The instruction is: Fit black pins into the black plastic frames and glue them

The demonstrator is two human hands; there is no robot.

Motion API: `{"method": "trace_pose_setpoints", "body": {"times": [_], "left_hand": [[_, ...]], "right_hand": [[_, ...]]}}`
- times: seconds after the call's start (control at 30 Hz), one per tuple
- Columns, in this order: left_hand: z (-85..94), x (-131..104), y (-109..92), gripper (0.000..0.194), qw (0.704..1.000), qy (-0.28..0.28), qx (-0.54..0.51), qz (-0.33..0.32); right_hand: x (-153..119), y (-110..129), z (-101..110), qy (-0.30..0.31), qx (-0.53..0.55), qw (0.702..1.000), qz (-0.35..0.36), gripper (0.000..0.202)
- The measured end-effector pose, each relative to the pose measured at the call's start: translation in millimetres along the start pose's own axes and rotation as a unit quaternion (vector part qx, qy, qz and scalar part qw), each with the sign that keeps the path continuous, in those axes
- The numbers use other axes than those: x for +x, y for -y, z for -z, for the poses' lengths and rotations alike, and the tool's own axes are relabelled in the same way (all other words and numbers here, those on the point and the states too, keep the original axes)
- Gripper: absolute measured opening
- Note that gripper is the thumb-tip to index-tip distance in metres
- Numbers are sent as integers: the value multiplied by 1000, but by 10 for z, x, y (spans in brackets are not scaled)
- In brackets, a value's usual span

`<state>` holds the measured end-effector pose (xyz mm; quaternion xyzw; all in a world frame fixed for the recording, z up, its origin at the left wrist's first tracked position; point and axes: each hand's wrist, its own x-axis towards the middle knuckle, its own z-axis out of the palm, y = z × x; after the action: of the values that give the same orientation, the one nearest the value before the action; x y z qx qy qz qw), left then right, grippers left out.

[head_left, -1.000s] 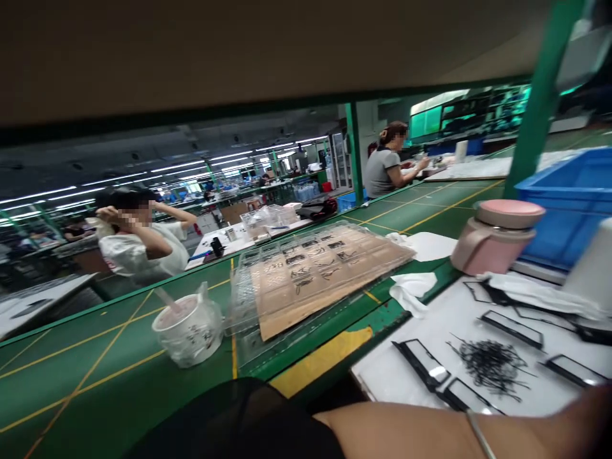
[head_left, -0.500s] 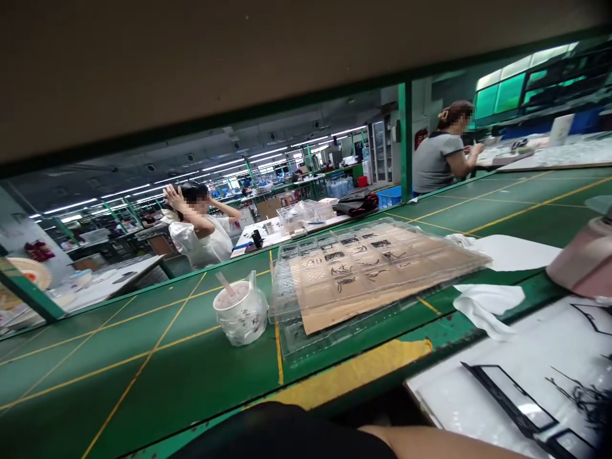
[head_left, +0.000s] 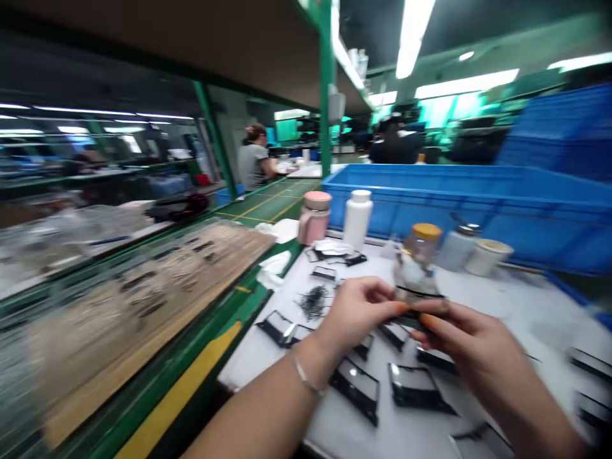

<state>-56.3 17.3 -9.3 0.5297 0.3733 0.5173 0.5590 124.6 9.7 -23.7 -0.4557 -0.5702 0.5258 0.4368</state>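
Observation:
Over the white work surface (head_left: 268,341), my left hand (head_left: 358,309) and my right hand (head_left: 461,331) meet with thumbs and fingertips pinched together. A dark thin piece (head_left: 415,310) shows between the fingertips; blur hides its exact shape. Below and around the hands lie several black frames (head_left: 415,389) with clear middles. To the left of my left hand is a tangle of thin black strips (head_left: 314,302). A bangle circles my left wrist.
Behind the hands stand a pink container (head_left: 314,218), a white bottle (head_left: 357,220), a yellow-lidded jar (head_left: 425,242) and a blue crate (head_left: 468,197). Left, a brown sheet (head_left: 220,280) with small parts lies on the green bench. Two people sit farther back.
The view has swung right, from the green bench to the white surface. Both my hands have come into view, fingertips together; the cup and one other person have left view.

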Motion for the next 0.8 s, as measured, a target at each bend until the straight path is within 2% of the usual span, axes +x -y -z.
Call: {"method": "trace_pose_setpoints", "body": {"times": [0.07,0.2,0.47,0.8], "left_hand": [[39,7,-19,26,1000,18,-8,18],[52,-17,-31,25,998,20,-11,52],[15,-34,-28,25,997,8,-2,80],[-4,-39,-45,24,998,16,13,53]], "right_hand": [[-15,69,20,15,65,997,-47,35],[-19,155,-87,19,133,990,-43,28],[-50,166,-99,26,142,989,-37,21],[-51,192,-133,4,109,994,-32,15]]}}
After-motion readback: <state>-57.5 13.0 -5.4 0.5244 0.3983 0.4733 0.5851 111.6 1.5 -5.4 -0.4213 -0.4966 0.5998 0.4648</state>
